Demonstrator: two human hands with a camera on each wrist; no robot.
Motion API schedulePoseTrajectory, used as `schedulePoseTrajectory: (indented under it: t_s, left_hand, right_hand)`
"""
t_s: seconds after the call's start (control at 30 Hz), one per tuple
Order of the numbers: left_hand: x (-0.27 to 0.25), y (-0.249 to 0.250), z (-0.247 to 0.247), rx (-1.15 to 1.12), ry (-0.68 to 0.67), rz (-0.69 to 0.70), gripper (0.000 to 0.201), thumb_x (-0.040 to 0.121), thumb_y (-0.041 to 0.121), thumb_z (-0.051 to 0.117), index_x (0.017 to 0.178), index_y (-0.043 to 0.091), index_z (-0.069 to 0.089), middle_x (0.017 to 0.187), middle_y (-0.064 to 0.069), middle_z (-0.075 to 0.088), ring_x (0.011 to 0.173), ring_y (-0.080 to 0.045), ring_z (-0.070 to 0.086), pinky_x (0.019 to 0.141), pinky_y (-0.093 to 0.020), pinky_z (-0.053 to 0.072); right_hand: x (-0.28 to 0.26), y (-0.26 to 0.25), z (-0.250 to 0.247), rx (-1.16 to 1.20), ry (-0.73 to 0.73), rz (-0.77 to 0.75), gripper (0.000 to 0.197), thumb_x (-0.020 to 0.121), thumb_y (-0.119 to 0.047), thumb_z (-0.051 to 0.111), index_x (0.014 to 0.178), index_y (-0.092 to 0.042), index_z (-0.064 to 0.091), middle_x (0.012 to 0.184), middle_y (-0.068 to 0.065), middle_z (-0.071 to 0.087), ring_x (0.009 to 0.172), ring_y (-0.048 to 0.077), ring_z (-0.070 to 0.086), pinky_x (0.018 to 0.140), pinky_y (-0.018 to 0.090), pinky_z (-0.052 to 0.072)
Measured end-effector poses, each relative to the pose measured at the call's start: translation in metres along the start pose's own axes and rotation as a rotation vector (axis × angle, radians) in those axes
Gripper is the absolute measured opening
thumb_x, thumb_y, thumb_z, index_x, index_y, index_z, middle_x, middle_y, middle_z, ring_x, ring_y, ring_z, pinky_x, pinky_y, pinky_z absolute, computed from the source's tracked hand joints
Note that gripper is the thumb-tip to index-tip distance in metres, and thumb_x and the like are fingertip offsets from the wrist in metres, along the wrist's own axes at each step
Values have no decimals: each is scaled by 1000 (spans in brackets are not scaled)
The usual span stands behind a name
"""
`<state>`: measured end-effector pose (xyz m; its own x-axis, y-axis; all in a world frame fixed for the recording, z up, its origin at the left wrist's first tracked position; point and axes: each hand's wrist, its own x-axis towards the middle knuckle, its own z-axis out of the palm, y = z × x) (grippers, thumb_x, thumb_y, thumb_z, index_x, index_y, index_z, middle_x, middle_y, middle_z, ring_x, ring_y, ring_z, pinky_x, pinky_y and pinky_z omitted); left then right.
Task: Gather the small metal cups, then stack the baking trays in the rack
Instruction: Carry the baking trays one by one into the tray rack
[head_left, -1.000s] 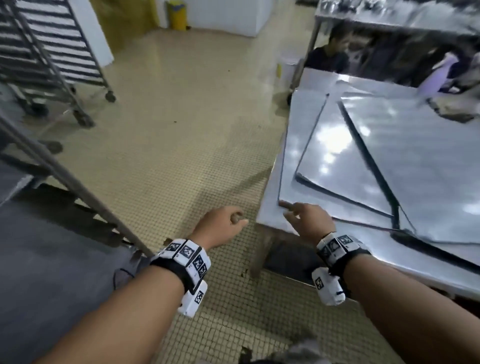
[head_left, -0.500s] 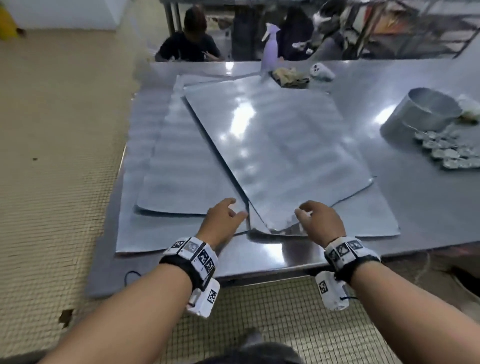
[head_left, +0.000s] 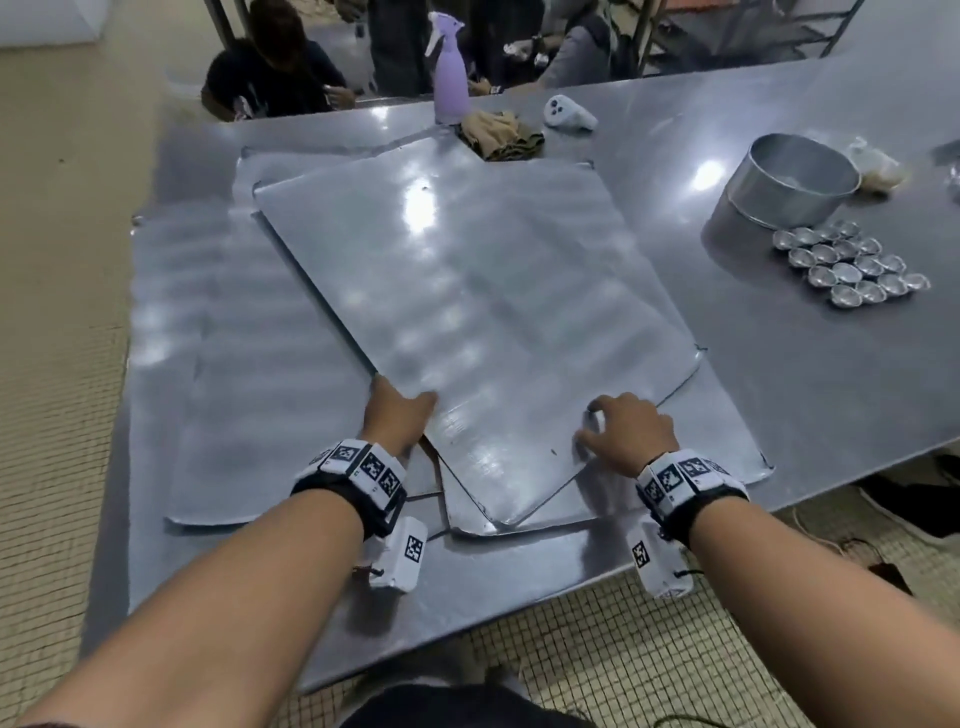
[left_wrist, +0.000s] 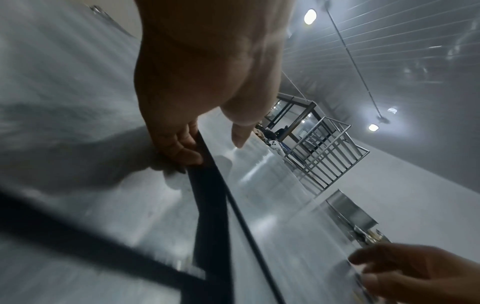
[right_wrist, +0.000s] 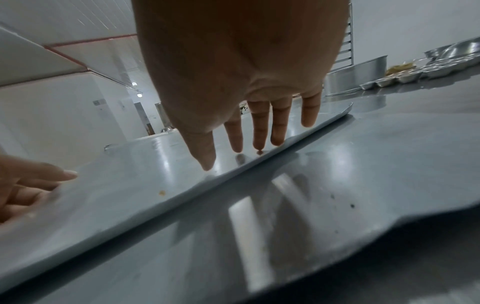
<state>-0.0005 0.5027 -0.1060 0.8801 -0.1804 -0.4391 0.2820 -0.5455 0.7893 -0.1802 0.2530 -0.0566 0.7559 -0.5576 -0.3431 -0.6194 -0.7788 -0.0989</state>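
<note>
Several flat metal baking trays lie overlapping on the steel table (head_left: 779, 395). The top tray (head_left: 483, 301) sits skewed across the others. My left hand (head_left: 402, 410) grips its near left edge; in the left wrist view the fingers (left_wrist: 179, 148) curl under the edge with the thumb above. My right hand (head_left: 608, 426) rests on the same tray near its right edge, straight fingertips (right_wrist: 259, 142) touching the surface. The small metal cups (head_left: 852, 270) sit bunched at the table's right, beside a round metal pan (head_left: 795, 182).
A purple spray bottle (head_left: 449, 78), a crumpled cloth (head_left: 498, 135) and a white controller (head_left: 569, 117) lie past the trays. People (head_left: 275, 78) sit beyond the table's far edge. A metal rack (left_wrist: 324, 152) shows in the left wrist view. Tiled floor lies left.
My view swung from the floor and table corner to the table top. Both hands moved onto the top tray; the left hand took hold of its edge.
</note>
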Motion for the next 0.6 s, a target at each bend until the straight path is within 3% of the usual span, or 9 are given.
schedulePoseTrajectory:
  t_s: [0.13, 0.27, 0.43, 0.6]
  left_hand:
    - [39, 6, -5, -117, 66, -20, 100, 60, 52, 73, 144, 13, 35, 134, -9, 55, 119, -33, 59, 102, -49, 52]
    - [62, 8, -11, -155, 113, -16, 105, 68, 44, 78, 153, 16, 23, 150, -10, 45, 131, -33, 51, 110, -47, 46]
    - [70, -7, -15, -206, 56, 7, 119, 68, 59, 81, 159, 30, 10, 162, 2, 33, 143, -24, 42, 115, -46, 40]
    - [86, -25, -18, -208, 32, 5, 127, 48, 81, 83, 153, 46, 21, 155, 11, 45, 137, -20, 51, 108, -46, 47]
  right_hand:
    - [17, -4, -10, 13, -22, 53, 41, 84, -55, 58, 119, -34, 61, 113, 1, 62, 109, 25, 58, 93, 42, 45]
    - [36, -8, -22, 106, -70, 72, 43, 83, -56, 62, 119, -33, 63, 116, 0, 66, 108, 24, 62, 94, 42, 49]
    - [71, -8, -42, 238, -57, 85, 44, 88, -46, 62, 124, -21, 63, 123, 8, 67, 111, 26, 62, 93, 36, 48]
    - [120, -3, -69, 328, -28, 60, 47, 89, -41, 68, 129, -17, 61, 130, 12, 63, 116, 28, 60, 94, 32, 42]
